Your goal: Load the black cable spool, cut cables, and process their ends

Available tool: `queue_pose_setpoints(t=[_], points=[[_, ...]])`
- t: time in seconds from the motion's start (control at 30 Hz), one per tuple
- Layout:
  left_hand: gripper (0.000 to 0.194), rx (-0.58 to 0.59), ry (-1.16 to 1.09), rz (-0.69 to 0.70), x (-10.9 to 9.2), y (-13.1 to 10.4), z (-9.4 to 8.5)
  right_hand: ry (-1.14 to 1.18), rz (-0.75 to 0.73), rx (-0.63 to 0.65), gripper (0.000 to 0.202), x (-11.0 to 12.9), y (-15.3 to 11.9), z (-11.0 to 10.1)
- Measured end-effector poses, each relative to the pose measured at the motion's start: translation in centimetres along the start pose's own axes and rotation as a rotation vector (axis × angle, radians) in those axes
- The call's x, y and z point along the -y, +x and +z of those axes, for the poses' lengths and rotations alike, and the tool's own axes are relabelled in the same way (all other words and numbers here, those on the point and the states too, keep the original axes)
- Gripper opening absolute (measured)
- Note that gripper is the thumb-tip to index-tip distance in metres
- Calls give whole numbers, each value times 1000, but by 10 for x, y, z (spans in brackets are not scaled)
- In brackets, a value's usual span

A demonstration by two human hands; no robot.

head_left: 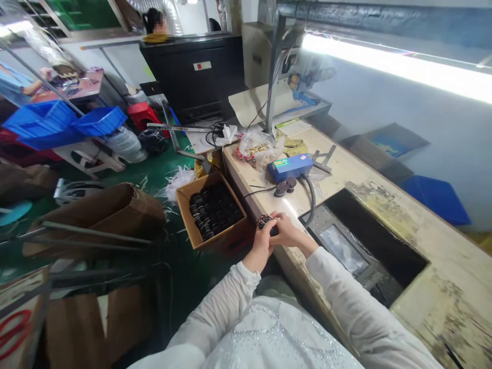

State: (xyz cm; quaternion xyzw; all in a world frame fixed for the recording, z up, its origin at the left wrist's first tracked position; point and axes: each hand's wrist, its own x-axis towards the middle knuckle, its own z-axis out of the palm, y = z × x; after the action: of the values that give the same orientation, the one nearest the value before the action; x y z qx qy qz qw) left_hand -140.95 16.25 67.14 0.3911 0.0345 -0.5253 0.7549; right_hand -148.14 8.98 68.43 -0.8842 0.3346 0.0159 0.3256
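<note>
Over the bench's near edge, my left hand (264, 237) and my right hand (286, 230) are closed together around a small dark bundle (265, 221). Its top end shows many reddish and dark tips, like cut wire ends; the rest is covered by my fingers. Two similar dark bundles (285, 187) stand on the bench beyond my hands. To the left, a cardboard box (187, 218) holds several black bundles with pale bands, set in rows. A blue device (290, 167) with a thick black cable sits behind the two bundles.
The wooden bench (384, 210) has a dark recess (380, 236) with a metal panel at right. A plastic bag (258, 146) of small gold-coloured parts lies farther back. A metal arm (180, 128) reaches over near the box. Blue bins (42, 120) and other people are at far left.
</note>
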Motion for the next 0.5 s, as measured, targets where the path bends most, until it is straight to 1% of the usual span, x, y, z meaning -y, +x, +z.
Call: queue_pose_setpoints(t=[0.1, 0.2, 0.27, 0.33, 0.4, 0.5], points=[[37, 48, 67, 9, 6, 7, 7, 55, 30, 61, 55, -13, 6, -9], [35, 51, 154, 39, 8, 16, 11, 255, 38, 100, 48, -20, 9, -13], [30, 65, 214, 56, 9, 23, 13, 396, 33, 81, 48, -23, 9, -14], [27, 97, 257, 62, 9, 29, 14, 471, 48, 38, 48, -25, 10, -14], [26, 118, 278, 57, 7, 35, 14, 490, 85, -12, 45, -24, 11, -14], [26, 118, 313, 53, 2, 41, 16, 487, 138, -74, 39, -20, 15, -14]])
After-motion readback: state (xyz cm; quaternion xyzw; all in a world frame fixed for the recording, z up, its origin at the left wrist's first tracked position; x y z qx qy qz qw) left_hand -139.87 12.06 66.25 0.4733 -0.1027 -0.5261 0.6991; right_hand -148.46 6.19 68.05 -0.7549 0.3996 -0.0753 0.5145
